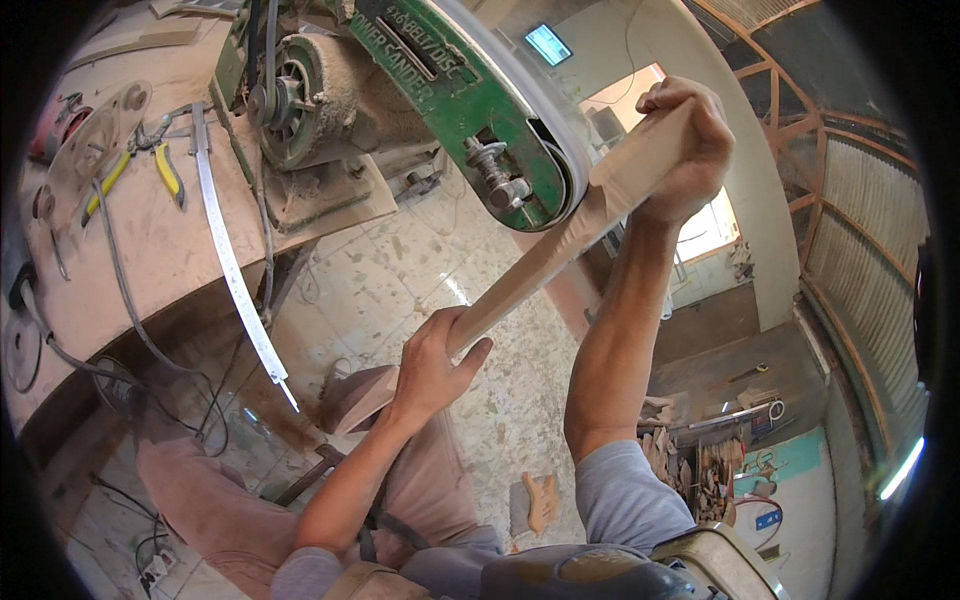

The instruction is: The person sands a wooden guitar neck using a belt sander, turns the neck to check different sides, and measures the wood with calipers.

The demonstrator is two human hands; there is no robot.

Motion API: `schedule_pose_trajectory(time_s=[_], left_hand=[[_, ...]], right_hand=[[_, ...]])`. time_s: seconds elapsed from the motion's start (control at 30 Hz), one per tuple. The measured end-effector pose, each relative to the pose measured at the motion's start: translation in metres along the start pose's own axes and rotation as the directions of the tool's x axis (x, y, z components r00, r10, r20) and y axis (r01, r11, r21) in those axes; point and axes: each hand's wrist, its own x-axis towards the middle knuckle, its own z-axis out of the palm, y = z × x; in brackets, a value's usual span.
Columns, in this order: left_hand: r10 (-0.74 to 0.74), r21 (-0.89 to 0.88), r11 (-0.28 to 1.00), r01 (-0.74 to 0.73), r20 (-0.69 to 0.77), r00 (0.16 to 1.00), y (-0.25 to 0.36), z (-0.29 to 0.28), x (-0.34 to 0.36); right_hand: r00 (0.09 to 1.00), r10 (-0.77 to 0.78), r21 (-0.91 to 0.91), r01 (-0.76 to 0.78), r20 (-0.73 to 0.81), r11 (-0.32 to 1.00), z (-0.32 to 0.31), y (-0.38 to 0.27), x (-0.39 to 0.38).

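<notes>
A long pale piece of wood (pixel 545 265) slants up and to the right between my hands. It is narrow at the near end and broader toward the far end. My left hand (pixel 435 362) is closed around the near end, its thumb along the side. The far end is gripped by my right hand (pixel 692 150), fingers folded over it. Where the wood broadens, it lies against or very close to the rounded end of a green belt sander (pixel 500 150); whether they touch, I cannot tell. The sanding belt (pixel 560 120) looks smooth and pale.
A dusty motor (pixel 325 100) stands beside the sander on the workbench (pixel 120 270). A metal ruler (pixel 235 265) juts past the bench edge, near yellow-handled pliers (pixel 170 178) and trailing cables (pixel 125 290). A shaped wooden piece (pixel 541 502) lies on the floor. Wood scraps (pixel 715 475) are stacked at right.
</notes>
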Motion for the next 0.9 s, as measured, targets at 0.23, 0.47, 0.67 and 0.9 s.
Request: schedule_pose_trajectory(time_s=[0.23,0.47,0.67,0.9], left_hand=[[0.014,-0.022,1.0,-0.014,-0.001,1.0,0.002,-0.001,-0.002],[0.021,-0.003,1.0,-0.021,-0.005,1.0,-0.003,-0.004,-0.002],[0.066,-0.007,0.998,-0.066,-0.018,0.998,0.0,-0.008,0.0],[0.057,-0.014,0.998,-0.058,-0.023,0.998,0.0,-0.009,0.001]], right_hand=[[0.981,-0.11,0.557,0.003,0.159,0.831,-0.005,0.007,0.001],[0.993,-0.091,0.539,0.038,0.072,0.842,-0.002,0.005,-0.003],[0.986,-0.129,0.331,0.089,0.101,0.939,-0.01,0.01,0.0],[0.992,-0.122,0.173,0.117,0.019,0.978,-0.009,0.014,-0.002]])
